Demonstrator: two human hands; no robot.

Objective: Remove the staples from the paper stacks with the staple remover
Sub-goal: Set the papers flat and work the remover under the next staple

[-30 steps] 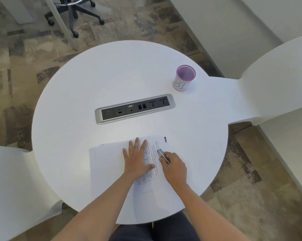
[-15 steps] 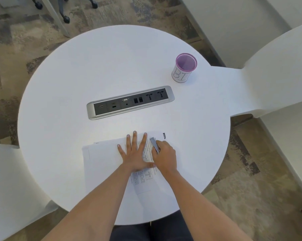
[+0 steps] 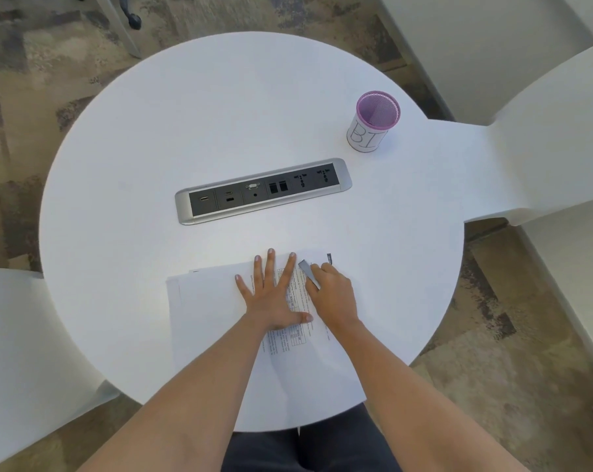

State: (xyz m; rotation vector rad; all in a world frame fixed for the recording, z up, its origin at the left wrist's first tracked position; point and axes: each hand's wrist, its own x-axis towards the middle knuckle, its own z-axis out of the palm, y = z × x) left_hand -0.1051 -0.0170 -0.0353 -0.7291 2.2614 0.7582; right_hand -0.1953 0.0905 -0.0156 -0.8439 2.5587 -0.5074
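**Head view: staple extraction in hand, tool at the far edge of the top sheet**

The white paper stacks (image 3: 216, 301) lie on the near side of the grey recessed socket panel (image 3: 262, 190), at the near edge of the round white table (image 3: 220, 114). The left hand (image 3: 274, 298) lies flat on the printed top sheet with its fingers spread, pressing it down. Just beside it, the right hand (image 3: 332, 294) has its fingers curled round the flat grey metal staple remover (image 3: 309, 274). The tool's tip points toward the panel and sits near the sheet's far edge.

Judged step: engaging a staple. The staple itself is too small to make out.

Next move: slide the tip under the staple crown and lever upward while the flat hand prevents the sheet from shifting.

Container: beyond the panel's right end stands a purple mesh cup (image 3: 373, 122) with a white paper wrap. No contents are visible inside it.
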